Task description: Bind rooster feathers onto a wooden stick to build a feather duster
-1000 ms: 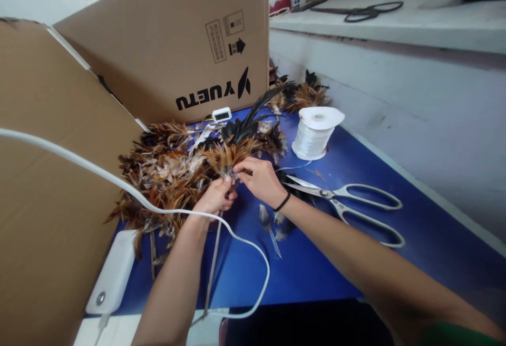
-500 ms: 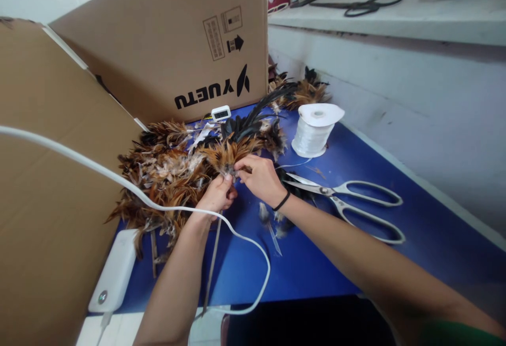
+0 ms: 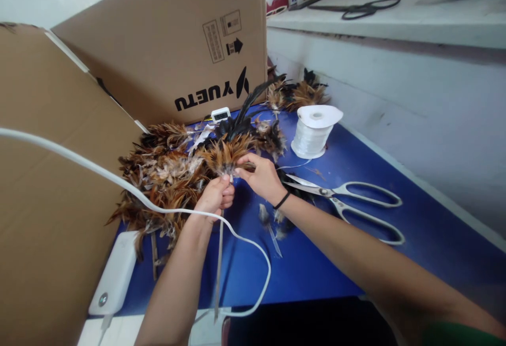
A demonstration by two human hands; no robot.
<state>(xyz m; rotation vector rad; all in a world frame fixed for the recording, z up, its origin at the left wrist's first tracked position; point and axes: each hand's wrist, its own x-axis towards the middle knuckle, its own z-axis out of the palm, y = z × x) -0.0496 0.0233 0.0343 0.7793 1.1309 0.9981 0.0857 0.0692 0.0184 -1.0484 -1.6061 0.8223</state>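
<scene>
My left hand is closed around the base of a feather bundle, brown at the front with long black plumes rising behind. A thin stick runs down from below that fist. With thumb and fingers pinched, my right hand grips brown feathers at the bundle's right side, close to its base. Right of this hand, large scissors lie with their blades apart. A loose grey feather rests below it on the blue table.
Piled brown feathers cover the left of the table. A white ribbon spool stands at the right. A white cable loops across my left forearm. A power bank lies lower left, with cardboard behind and a ledge above right.
The lower end of the stick has swung right, and the black plumes stand more upright. My left fist has turned slightly. My right fingers stay at the bundle's side.
</scene>
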